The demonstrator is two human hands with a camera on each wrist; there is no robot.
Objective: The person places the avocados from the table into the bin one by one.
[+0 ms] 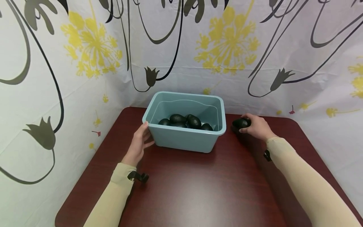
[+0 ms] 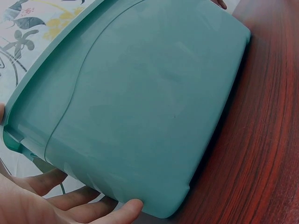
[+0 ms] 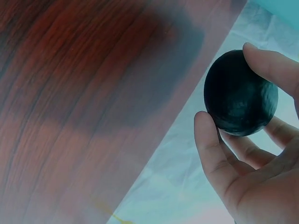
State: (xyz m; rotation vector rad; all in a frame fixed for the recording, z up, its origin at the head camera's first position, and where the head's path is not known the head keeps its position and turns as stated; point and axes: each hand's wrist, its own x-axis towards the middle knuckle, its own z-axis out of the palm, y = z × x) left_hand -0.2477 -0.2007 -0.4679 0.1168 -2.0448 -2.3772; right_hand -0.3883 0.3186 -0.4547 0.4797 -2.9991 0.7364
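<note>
A light blue plastic bin (image 1: 184, 138) stands toward the back of the table, with several dark avocados (image 1: 194, 121) lying in its bottom. My left hand (image 1: 137, 145) holds the bin by its left front corner, thumb at the rim. In the left wrist view, the fingers of that hand (image 2: 70, 200) lie against the bin's side. Right of the bin, my right hand (image 1: 257, 126) grips one dark avocado (image 1: 241, 123). The right wrist view shows this avocado (image 3: 240, 93) between the thumb and fingers, close over the table's far edge.
The dark red wooden table (image 1: 198, 183) has rounded corners. A white cloth (image 1: 175, 56) with yellow and grey flower prints hangs behind it and along both sides. A dark strap with a small device (image 1: 138, 176) sits on the left wrist.
</note>
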